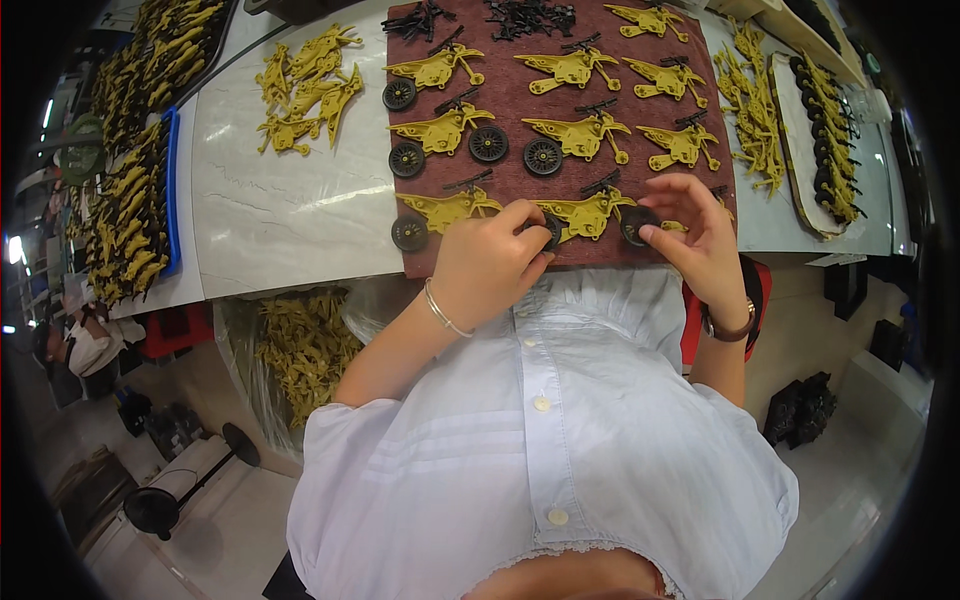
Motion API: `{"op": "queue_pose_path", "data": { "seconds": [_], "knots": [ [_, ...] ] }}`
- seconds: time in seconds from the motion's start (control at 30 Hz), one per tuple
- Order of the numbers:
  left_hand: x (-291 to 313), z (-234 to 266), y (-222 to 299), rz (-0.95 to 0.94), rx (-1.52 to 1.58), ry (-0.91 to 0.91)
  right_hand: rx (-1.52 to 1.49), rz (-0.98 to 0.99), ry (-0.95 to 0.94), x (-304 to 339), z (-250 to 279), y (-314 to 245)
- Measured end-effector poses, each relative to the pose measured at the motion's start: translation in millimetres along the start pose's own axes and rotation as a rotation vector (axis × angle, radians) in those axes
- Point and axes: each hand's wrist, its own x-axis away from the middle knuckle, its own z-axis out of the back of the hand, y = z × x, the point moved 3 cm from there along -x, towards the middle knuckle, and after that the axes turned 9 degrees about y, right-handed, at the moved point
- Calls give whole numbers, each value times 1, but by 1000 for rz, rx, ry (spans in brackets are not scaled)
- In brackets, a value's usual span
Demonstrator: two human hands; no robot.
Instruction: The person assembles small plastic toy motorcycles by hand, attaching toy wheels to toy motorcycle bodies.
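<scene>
Near the front edge of the dark red cloth [500, 98], my left hand [482, 262] is closed with its fingertips on a black spoked wheel [550, 232]. That wheel sits at the rear end of a yellow toy motorbike body [590, 215] with black handlebars. My right hand [705, 235], thumb and fingers curled, holds another black wheel [637, 224] at the front end of the same body. Beside my left hand lies a second yellow body [440, 208] with a wheel [409, 233] at its rear; my hand hides its front. My right hand partly covers another yellow body [676, 228].
More yellow bodies [570, 68] lie in rows on the cloth, some with wheels. Black handlebar parts [530, 17] are heaped at its far edge. Loose yellow pieces [310, 85] lie left, a white tray [800, 185] right, a blue-edged tray [173, 200] far left. A bag of yellow parts [305, 345] stands below the table.
</scene>
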Motion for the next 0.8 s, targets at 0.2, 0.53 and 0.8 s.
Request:
{"op": "queue_pose_path", "data": {
  "seconds": [0.2, 0.53, 0.8],
  "knots": [
    [6, -8, 2, -182, -65, 170, 120, -4, 106, 12, -4, 7],
    [21, -10, 0, -378, -44, 304, 127, -38, 63, 16, -5, 9],
    [22, -13, -2, -382, -97, 302, 354, 59, 154, 17, -9, 7]
  ]
}}
